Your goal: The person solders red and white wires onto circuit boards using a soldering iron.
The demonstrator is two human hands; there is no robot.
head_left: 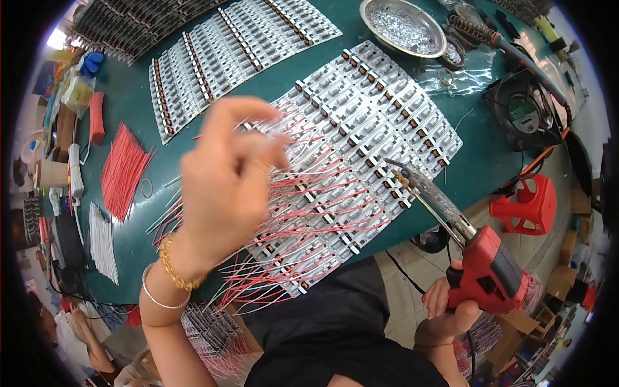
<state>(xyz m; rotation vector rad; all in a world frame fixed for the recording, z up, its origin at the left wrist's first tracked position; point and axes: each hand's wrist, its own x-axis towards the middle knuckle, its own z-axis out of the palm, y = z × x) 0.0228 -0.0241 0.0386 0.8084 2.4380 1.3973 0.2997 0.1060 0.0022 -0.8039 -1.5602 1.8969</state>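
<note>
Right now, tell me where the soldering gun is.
The red soldering gun is in the right hand, lower right of the head view, its tip over the near-right edge of the circuit boards.

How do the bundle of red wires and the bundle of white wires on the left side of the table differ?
The red wires form a wider, fan-shaped heap, while the white wires lie in a narrower, straighter strip. The red wires lie farther from the person, and the white wires lie closer, near the table edge. The red ones lean to the right; the white ones run almost straight. Both are loose cut lengths on the green table, untouched by the hands.
</note>
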